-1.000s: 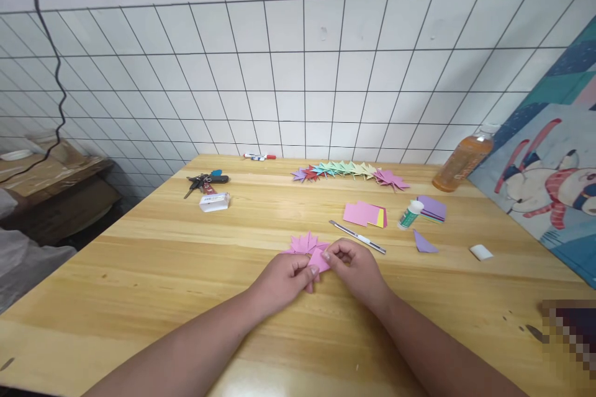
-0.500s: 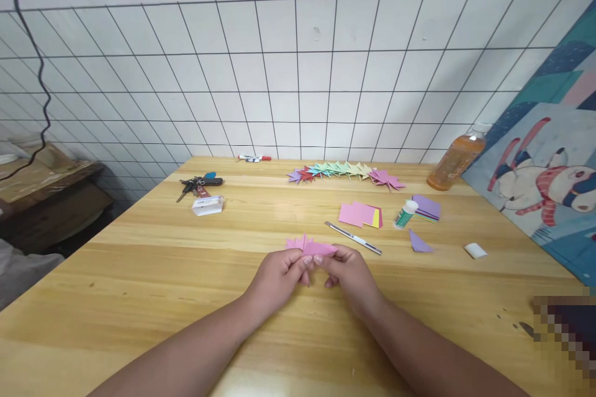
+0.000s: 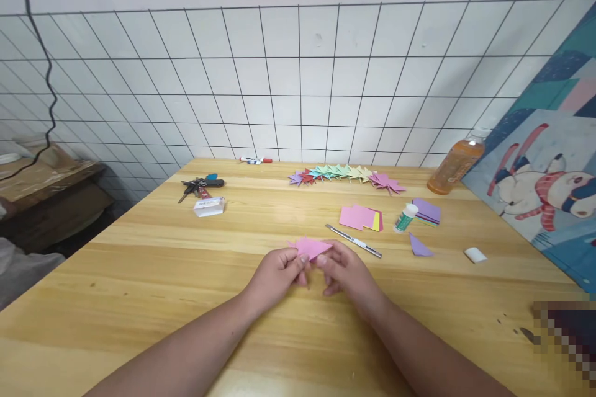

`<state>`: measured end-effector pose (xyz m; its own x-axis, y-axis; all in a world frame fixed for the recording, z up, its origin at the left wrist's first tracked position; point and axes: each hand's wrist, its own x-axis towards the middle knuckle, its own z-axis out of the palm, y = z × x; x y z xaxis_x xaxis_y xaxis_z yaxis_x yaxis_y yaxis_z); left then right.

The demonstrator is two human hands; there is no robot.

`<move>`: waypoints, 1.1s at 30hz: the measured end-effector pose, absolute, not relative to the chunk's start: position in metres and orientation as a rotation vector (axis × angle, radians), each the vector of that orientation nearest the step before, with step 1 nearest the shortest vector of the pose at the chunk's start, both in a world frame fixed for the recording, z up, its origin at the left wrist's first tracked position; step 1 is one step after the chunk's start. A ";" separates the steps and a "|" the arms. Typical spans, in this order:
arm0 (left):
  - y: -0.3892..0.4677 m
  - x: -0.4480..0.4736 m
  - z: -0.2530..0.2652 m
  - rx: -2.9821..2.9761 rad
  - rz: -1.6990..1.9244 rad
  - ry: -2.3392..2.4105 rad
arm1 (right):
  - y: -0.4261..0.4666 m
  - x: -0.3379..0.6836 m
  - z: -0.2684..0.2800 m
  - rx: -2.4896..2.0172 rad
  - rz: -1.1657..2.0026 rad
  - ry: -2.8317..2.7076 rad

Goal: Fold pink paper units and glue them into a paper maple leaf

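A pink folded paper piece (image 3: 313, 248) is held above the table in front of me, its pointed end toward the right. Gripping its left side, my left hand (image 3: 277, 272) has the thumb on the near face and fingers curled underneath. At the right tip, my right hand (image 3: 349, 273) holds the paper edge between thumb and fingers. Small pink points show behind the paper at its left, mostly hidden. Just beyond my right hand lies a utility knife (image 3: 354, 240). Past it are pink, yellow and dark pink paper squares (image 3: 358, 216).
A row of colourful folded-paper stars (image 3: 344, 173) lies at the back. On the right are a glue stick (image 3: 406, 218), purple papers (image 3: 427, 211), a purple triangle (image 3: 419, 245), a white piece (image 3: 475, 255) and a bottle (image 3: 456, 164). Keys (image 3: 201, 185), a small box (image 3: 209, 206) and a marker (image 3: 256, 160) are leftward.
The pink paper has turned so that more of its flat face shows. My right thumb has moved slightly right, away from the left thumb. The view has tipped slightly upward.
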<state>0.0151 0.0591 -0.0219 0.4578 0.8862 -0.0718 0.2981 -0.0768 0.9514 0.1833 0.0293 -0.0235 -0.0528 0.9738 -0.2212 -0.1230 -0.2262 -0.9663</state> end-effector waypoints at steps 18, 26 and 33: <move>0.051 0.015 -0.020 1.557 0.675 0.806 | 0.029 0.196 -0.019 -1.257 1.213 -1.182; 0.057 0.015 -0.020 1.479 0.626 0.860 | 0.027 0.187 -0.025 -1.238 1.235 -1.238; 0.059 0.013 -0.020 1.332 0.525 0.932 | 0.029 0.190 -0.028 -1.220 1.191 -1.311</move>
<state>0.0133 0.0591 -0.0205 0.5541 0.7882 -0.2679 0.1794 0.2012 0.9630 0.1896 0.0290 -0.0282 -0.0504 0.9984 0.0237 0.0719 0.0273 -0.9970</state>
